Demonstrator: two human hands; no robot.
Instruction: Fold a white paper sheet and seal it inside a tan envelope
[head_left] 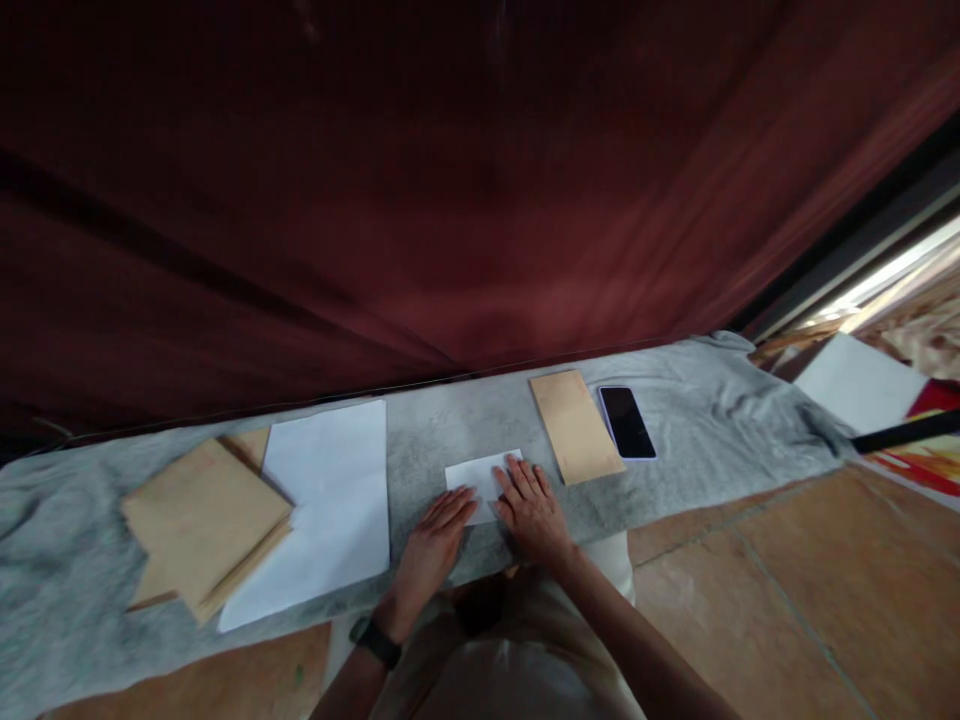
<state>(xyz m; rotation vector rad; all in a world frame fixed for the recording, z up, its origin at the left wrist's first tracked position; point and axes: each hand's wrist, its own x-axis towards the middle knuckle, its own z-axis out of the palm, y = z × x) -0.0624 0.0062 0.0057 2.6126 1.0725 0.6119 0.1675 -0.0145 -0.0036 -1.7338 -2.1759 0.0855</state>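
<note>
A small folded sheet of white paper lies on the grey cloth right in front of me. Across its left part rests my left hand, fingers stretched out and pressing on the paper. My right hand lies flat with spread fingers over the paper's right side. Neither hand grips anything. Just to the right of the paper is a brown envelope, close to my right hand's fingertips but apart from them. The lower edge of the paper is partly hidden by my hands.
A phone lies beside the envelope. To the left are a stack of white paper and a pile of brown envelopes overlapping it. The grey cloth covers a narrow surface, with a dark red curtain behind it.
</note>
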